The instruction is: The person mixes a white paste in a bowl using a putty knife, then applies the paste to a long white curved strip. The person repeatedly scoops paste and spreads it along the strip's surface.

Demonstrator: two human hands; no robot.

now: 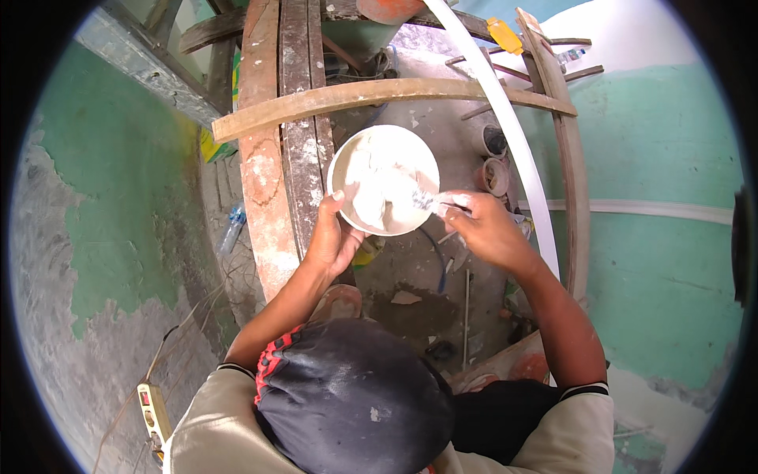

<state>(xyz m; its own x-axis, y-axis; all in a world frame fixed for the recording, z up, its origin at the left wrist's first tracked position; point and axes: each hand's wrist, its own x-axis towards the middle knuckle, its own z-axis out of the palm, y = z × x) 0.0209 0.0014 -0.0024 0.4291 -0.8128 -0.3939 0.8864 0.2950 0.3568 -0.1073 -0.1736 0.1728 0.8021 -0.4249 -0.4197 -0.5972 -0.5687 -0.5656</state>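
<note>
At the left hand [332,243] — a white bowl [339,169], mouth upward.

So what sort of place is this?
Most likely a room being built or renovated: rough wooden planks are set up like scaffolding, the wall on the left is patchy green and grey, and the left hand holds a bowl of white paste.
</note>
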